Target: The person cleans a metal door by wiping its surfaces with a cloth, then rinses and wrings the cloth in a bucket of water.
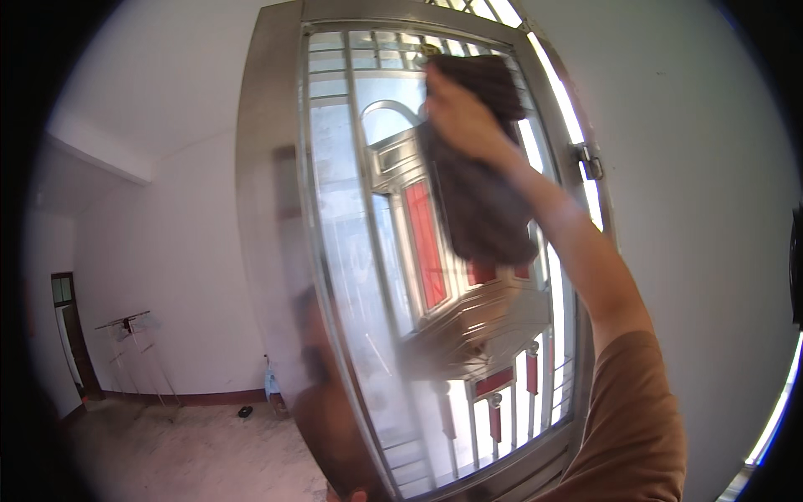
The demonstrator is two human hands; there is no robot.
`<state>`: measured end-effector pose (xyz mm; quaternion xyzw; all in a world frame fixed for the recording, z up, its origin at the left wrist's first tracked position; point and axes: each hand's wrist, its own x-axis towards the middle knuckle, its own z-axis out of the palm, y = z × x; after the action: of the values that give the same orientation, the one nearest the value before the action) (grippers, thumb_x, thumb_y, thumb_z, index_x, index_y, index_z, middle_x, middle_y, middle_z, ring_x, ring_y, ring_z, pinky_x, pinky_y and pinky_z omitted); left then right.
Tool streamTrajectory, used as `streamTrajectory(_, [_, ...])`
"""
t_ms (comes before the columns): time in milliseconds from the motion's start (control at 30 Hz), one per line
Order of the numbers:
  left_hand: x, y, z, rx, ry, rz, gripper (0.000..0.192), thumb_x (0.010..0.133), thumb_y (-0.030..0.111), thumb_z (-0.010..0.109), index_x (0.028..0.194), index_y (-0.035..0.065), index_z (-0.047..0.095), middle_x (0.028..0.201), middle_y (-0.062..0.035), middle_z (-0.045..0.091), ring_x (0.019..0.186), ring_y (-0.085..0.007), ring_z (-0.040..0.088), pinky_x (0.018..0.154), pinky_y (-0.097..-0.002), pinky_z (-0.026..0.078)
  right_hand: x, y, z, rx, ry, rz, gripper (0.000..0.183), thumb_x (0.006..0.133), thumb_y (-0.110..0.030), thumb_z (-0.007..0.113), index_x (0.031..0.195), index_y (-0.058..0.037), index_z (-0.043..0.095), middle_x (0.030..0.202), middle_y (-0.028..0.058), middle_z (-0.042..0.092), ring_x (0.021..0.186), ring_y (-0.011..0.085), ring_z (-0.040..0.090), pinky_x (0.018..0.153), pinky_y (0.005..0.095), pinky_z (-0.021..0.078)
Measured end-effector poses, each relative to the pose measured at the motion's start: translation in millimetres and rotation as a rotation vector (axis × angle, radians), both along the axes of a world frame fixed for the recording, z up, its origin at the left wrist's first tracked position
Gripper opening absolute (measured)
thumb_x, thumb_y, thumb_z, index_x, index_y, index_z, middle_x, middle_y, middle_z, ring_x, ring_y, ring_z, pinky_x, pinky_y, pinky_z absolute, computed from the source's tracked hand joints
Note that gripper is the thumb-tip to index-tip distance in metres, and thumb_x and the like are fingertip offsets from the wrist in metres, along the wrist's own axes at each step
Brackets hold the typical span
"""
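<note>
High on the door, my right hand grips a dark brown cloth at its upper part. The cloth hangs down in front of the glass pane, and both hand and cloth are blurred. The pane sits in a stainless steel door frame. Behind the glass are metal bars and an ornamental steel panel with red inserts. Only a sliver of my left hand shows at the bottom edge of the picture, beside the door's lower edge; its grip is hidden.
A latch fitting projects at the door's right side, near a pale wall. To the left, a metal drying rack stands by the far wall. Dark footwear lies on the floor. Beyond is a doorway.
</note>
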<state>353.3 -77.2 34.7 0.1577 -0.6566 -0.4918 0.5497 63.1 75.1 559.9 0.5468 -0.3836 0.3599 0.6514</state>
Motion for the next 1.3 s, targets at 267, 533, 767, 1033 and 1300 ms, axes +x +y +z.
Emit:
streamTrajectory(267, [4.1,-7.9,-11.5,0.059,-0.057,-0.030,0.057,0.083,0.021,0.058,0.126,-0.0075,0.033,0.114,-0.0130,0.049,0.101,-0.0210,0.047,0.088,-0.0334,0.040,-65.3,51.1,126.0,0.222,0.139,0.050,0.055,0.092,-0.036,0.039,0.135,-0.0028,0.033,0.142,0.0179,0.029,0.131,0.0293,0.028,0.106,0.0325,0.0240])
streamTrajectory(533, [10.9,-43.9,-53.1,0.085,-0.050,-0.090,0.071,0.083,0.037,0.060,0.133,-0.0032,0.027,0.124,-0.0150,0.041,0.109,-0.0213,0.042,0.092,-0.0356,0.036,-92.6,80.3,-20.8,-0.253,-0.412,0.005,0.057,0.088,-0.034,0.038,0.135,-0.0024,0.032,0.134,0.0199,0.039,0.124,0.0345,0.036,0.102,0.0484,0.0236])
streamTrajectory(767, [-3.3,-23.9,-32.4,0.091,0.124,-0.061,0.061,0.090,0.032,0.051,0.134,-0.0020,0.026,0.131,-0.0127,0.038,0.119,-0.0259,0.039,0.101,-0.0362,0.030,-27.1,57.4,-357.1,-0.185,-0.697,-0.007,0.064,0.086,-0.023,0.050,0.138,0.0030,0.023,0.130,0.0305,0.037,0.121,0.0447,0.036,0.101,0.0477,0.0265])
streamTrajectory(1033, [4.5,-17.9,-18.5,-0.028,0.067,-0.089,0.067,0.086,0.042,0.056,0.131,-0.0014,0.031,0.128,-0.0107,0.042,0.115,-0.0221,0.044,0.097,-0.0330,0.037,23.1,50.5,-308.9,0.120,-0.308,-0.359,0.059,0.086,-0.031,0.048,0.138,-0.0082,0.031,0.132,0.0248,0.039,0.122,0.0461,0.034,0.102,0.0494,0.0261])
streamTrajectory(1300, [11.7,-43.0,-40.7,0.018,0.112,0.055,0.050,0.086,0.047,0.056,0.107,0.0029,0.047,0.092,-0.0002,0.051,0.082,-0.0076,0.050,0.071,-0.0222,0.043,-98.0,99.6,-311.5,-0.060,-0.495,0.009,0.056,0.089,-0.025,0.043,0.136,0.0021,0.028,0.132,0.0288,0.037,0.124,0.0413,0.035,0.105,0.0382,0.0256])
